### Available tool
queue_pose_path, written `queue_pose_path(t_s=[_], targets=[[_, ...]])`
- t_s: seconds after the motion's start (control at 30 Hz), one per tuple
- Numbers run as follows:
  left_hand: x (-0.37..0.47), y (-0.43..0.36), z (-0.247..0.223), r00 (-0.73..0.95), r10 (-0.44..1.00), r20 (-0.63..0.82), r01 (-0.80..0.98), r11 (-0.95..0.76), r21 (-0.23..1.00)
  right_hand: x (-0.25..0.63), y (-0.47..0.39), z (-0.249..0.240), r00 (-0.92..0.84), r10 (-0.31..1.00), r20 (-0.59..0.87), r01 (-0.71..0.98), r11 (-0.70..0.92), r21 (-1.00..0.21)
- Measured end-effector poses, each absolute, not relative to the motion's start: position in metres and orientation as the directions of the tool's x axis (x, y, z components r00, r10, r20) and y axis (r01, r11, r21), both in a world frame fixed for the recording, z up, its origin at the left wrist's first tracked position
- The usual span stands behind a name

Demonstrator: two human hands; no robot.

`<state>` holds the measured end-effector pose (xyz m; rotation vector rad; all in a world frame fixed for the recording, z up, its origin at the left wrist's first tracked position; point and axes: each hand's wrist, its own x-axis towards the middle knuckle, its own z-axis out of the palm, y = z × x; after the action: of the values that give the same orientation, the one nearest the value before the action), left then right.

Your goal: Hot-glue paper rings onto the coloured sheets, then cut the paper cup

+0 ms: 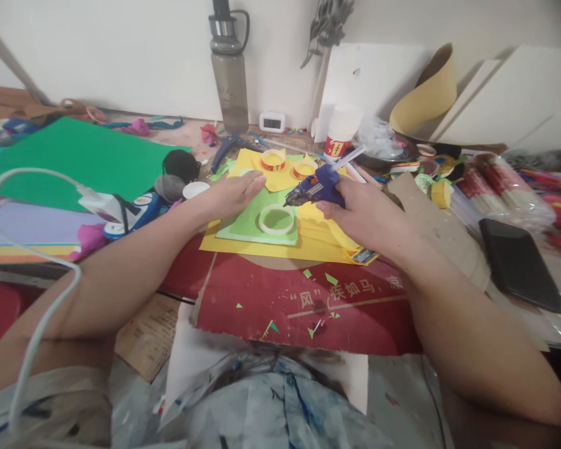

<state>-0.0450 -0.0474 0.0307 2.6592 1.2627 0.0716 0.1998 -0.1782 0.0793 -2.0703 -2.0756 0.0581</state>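
Glue gun (321,184) near edge of pale ring (275,232)

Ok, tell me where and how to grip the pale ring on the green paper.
Coming from the left, probably pinch the left wall of the pale ring, one finger inside: it is thin-walled and open, with the glue gun close by its far right edge.

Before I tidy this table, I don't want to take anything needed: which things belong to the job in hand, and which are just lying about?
Apparently in use:
- blue glue gun, in the right hand
- pale ring, close to it
- light green sheet, under the ring
- yellow sheet, beneath that

Seemingly just lying about:
- black phone
- grey bottle
- white clock
- large green sheet
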Motion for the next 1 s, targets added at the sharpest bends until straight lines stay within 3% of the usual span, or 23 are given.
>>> queue_pose_path(t_s=[0.3, 0.5, 0.6, 1.0], targets=[[-0.034, -0.066, 0.031, 0.672, 0.74, -0.027, 0.696, -0.617, 0.367, 0.204, -0.187, 0.083, -0.109, 0.99, 0.092, 0.978, 0.124, -0.165], [-0.028, -0.064, 0.028, 0.744, 0.656, 0.125, 0.545, -0.705, 0.454, 0.206, -0.186, 0.082, -0.042, 0.992, 0.121, 0.993, 0.054, -0.102], [-0.023, -0.063, 0.022, 0.778, 0.608, 0.154, 0.486, -0.74, 0.465, 0.205, -0.187, 0.085, -0.021, 0.993, 0.116, 0.995, 0.032, -0.09], [-0.006, -0.072, 0.008, 0.76, 0.635, 0.139, 0.538, -0.735, 0.413, 0.204, -0.194, 0.089, -0.049, 0.988, 0.144, 0.999, 0.048, 0.01]])
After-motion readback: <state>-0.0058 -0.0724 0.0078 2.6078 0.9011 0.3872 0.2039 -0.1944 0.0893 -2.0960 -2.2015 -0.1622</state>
